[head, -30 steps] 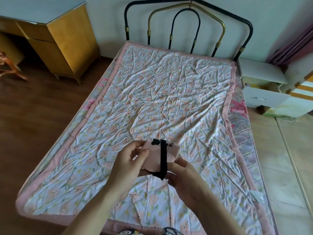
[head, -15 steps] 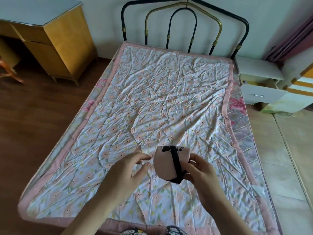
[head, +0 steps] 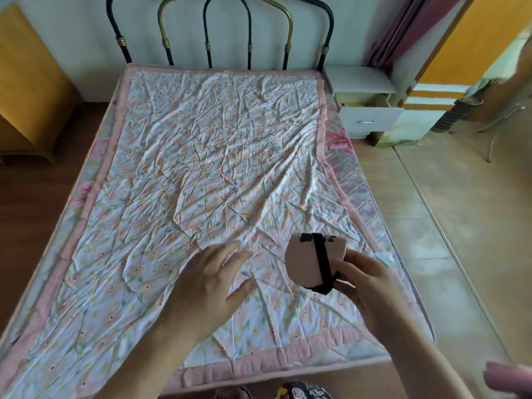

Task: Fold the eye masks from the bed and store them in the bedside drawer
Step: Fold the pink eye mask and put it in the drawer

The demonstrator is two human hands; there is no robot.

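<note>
A pink eye mask (head: 306, 262), folded in half with its black strap wrapped around it, is held above the bed's front right part. My right hand (head: 365, 280) grips it from the right by the strap side. My left hand (head: 211, 280) hovers to the left of it, fingers spread, holding nothing. The white bedside cabinet (head: 363, 82) stands at the bed's far right corner, and its drawer (head: 371, 118) with a metal handle is pulled out. No other eye mask shows on the bed.
The bed (head: 201, 174) carries a wrinkled floral sheet with a pink border and has a black and gold metal headboard (head: 224, 30). A wooden desk (head: 26, 90) stands at the left. Tiled floor (head: 449, 214) runs along the bed's right side toward the cabinet.
My left hand has let go of the mask and opened. My right hand has carried the folded mask to the right, and my view has turned right.
</note>
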